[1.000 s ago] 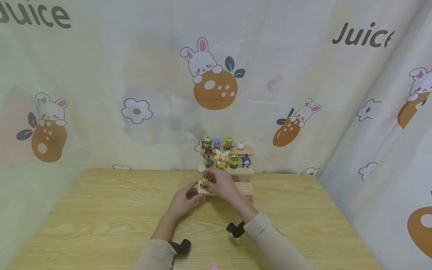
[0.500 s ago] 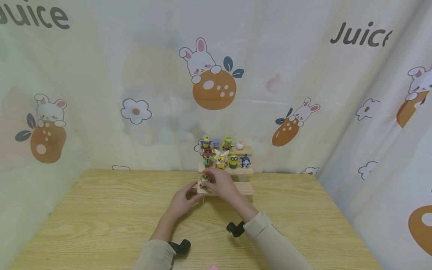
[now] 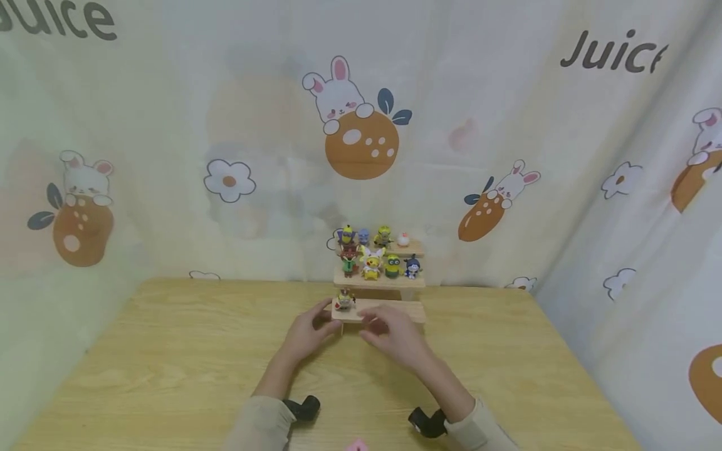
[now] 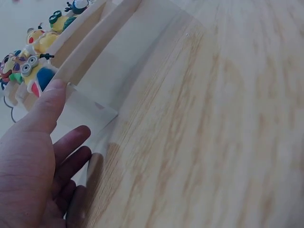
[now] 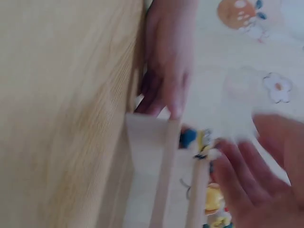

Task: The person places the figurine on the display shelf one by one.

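Observation:
A small yellow minion figurine (image 3: 344,300) with goggles stands at the left end of the lowest step of a wooden three-tier display stand (image 3: 395,311). My left hand (image 3: 307,333) is at that end of the step. In the left wrist view its thumb (image 4: 50,102) touches the step's corner, right below the figurine, while the other fingers are loosely bent beside the stand's leg. My right hand (image 3: 395,335) hovers in front of the same step, to the right of the figurine, with loosely bent fingers and nothing in them. It is blurred in the right wrist view.
On the middle tier stand several figurines, among them a red fox (image 3: 348,262) and a yellow one with white ears (image 3: 371,264). More figurines, including a minion (image 3: 383,237), line the top tier. A printed curtain (image 3: 271,125) hangs behind the wooden table (image 3: 186,363).
My right hand has let go of the minion figurine and drawn back to the right and toward me. The figurine stays on the lowest step. My left hand has kept its place.

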A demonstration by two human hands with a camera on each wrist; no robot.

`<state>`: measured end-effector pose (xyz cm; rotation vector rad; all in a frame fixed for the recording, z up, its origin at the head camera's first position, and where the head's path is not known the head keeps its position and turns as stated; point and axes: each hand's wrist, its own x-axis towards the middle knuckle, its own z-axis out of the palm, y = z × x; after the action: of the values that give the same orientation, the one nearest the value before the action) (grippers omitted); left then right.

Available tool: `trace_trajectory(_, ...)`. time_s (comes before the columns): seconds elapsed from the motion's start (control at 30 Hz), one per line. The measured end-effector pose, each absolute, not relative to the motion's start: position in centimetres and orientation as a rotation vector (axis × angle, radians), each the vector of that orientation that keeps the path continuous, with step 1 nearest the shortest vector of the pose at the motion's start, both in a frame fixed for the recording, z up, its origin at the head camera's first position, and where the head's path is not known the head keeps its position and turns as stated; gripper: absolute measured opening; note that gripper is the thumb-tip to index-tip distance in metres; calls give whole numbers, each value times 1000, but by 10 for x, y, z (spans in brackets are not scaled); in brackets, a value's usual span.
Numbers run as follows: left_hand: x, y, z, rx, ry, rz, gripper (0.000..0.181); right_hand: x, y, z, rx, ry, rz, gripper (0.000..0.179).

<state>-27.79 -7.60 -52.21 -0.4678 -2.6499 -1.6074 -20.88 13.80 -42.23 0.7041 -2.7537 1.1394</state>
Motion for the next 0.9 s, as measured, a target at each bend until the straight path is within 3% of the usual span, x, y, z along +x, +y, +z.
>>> trace_trajectory(0.17, -280, -78, -521, -472, -2674, -1574, 71, -176, 143, -422, 1311, -2969, 1160, 37)
trace_trajectory(0.33, -281, -79, -519, -465, -2671, -1586, 72, -152, 135, -417, 1716, -3065, 692, 44)
trace_trajectory(0.47, -281, -78, -517, -453, -2675, -1591, 73, -138, 128, -415, 1777, -3148, 451, 43)
trace_trajectory(0.7, -278, -78, -516, -442, -2677, -1582, 70, -122, 118, -428, 1691, -3190, 350, 25)
trace_trajectory(0.9, -277, -76, -515, -449, -2682, -1563, 67, -119, 117, -434, 1679, -3147, 314, 22)
